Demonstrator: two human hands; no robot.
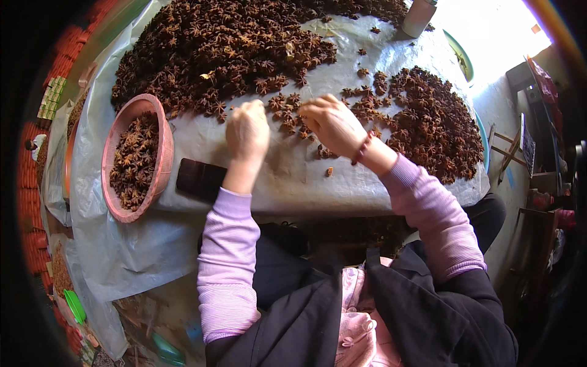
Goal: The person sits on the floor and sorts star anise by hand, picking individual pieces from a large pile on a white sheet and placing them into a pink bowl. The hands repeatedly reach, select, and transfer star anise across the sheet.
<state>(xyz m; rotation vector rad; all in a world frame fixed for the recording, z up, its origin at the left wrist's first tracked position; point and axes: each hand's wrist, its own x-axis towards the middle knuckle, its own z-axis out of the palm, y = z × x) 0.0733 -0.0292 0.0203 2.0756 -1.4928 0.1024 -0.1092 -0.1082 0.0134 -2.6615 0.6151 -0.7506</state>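
Note:
A large heap of dried star anise (pixel 220 46) covers the far left of a table lined with plastic sheeting (pixel 284 183). My left hand (pixel 249 130) is over the sheet at the heap's near edge, its fingers curled and turned away, so whether it holds anything is hidden. My right hand (pixel 330 121) is just above loose star anise (pixel 286 112) between the heaps; its fingertips are bent down and what they touch is unclear. A second heap of star anise (pixel 433 126) lies to the right. One small brown piece (pixel 329 171) lies nearer me.
A pink plastic basket (pixel 166 151) holding star anise stands at the left, beside a dark phone-like object (pixel 197 179). A whitish container (pixel 418 19) stands at the far right of the table. A folding wooden stand (pixel 509 149) is on the floor to the right.

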